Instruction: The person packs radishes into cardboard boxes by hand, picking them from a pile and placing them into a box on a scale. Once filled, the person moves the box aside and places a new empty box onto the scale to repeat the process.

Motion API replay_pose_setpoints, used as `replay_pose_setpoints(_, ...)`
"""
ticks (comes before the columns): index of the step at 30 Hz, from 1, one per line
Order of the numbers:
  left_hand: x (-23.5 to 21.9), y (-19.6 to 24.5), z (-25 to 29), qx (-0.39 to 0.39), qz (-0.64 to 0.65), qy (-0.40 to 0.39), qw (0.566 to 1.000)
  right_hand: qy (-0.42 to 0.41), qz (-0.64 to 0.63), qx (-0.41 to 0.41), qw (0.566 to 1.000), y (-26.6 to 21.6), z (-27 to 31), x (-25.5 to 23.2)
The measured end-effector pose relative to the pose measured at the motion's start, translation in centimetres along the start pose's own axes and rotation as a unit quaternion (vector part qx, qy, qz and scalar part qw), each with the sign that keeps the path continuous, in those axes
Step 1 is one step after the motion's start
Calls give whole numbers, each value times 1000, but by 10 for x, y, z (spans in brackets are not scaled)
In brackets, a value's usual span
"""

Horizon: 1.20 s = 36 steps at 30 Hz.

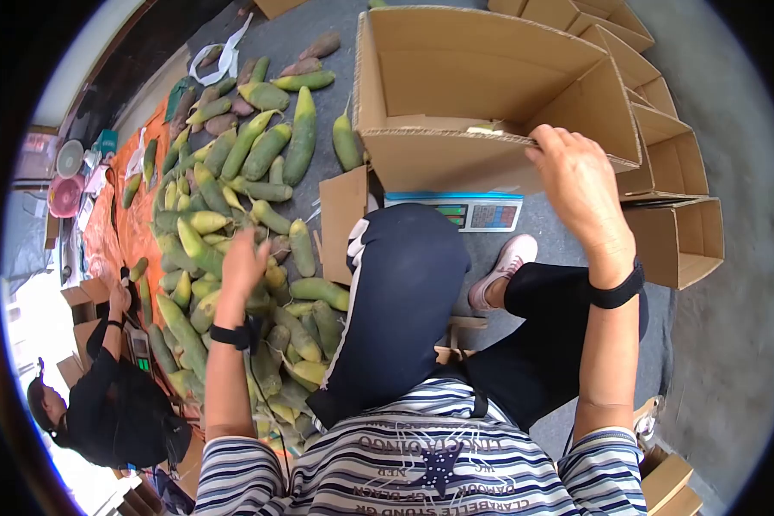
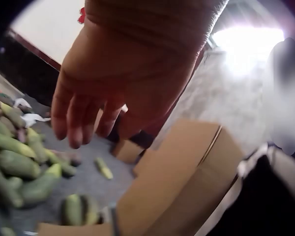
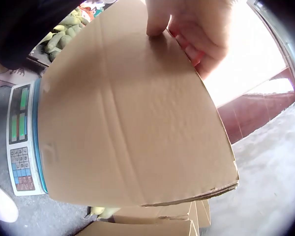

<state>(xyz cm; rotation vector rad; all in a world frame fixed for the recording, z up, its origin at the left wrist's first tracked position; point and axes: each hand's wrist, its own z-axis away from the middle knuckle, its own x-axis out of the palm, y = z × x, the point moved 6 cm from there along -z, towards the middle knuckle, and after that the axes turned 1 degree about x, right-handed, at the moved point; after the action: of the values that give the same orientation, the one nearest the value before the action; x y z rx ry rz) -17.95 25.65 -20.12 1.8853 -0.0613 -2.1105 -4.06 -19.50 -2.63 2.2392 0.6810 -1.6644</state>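
My right hand [image 1: 576, 185] grips the near top rim of a large open cardboard box [image 1: 456, 156]. In the right wrist view the thumb lies on the box's outer wall [image 3: 113, 113], with the other fingers over the rim. Below the box sits a digital scale [image 1: 494, 213], its display and keypad facing me. My left hand [image 1: 242, 262] is over a heap of long green radishes [image 1: 202, 249]. From the left wrist, its fingers [image 2: 74, 120] look loosely bent, with nothing in them.
More open cardboard boxes [image 1: 662, 146] stand at the right. A cardboard flap [image 1: 342, 219] is beside the heap. Another person [image 1: 116, 404] in black works at the left, near an orange sheet [image 1: 133, 215]. A white plastic bag [image 1: 225, 58] lies at the back.
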Motion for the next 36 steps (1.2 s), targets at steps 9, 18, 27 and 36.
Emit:
replay_pose_setpoints(9,64,-63,123,-38,-296,-21,954,-12,14,1,1000,-4,-1,2)
replay_pose_setpoints(18,105,-96,76,42,-393,-188,899,-7,9,-5,1000,-2,2,4)
replay_pose_setpoints(27,97,-97,75,113,-388,-141,904,25,3,10,1000,2,4,1)
replay_pose_setpoints(36,-60,-1,79,-68,-9,132,989,51,-18,27,998,6,12,8)
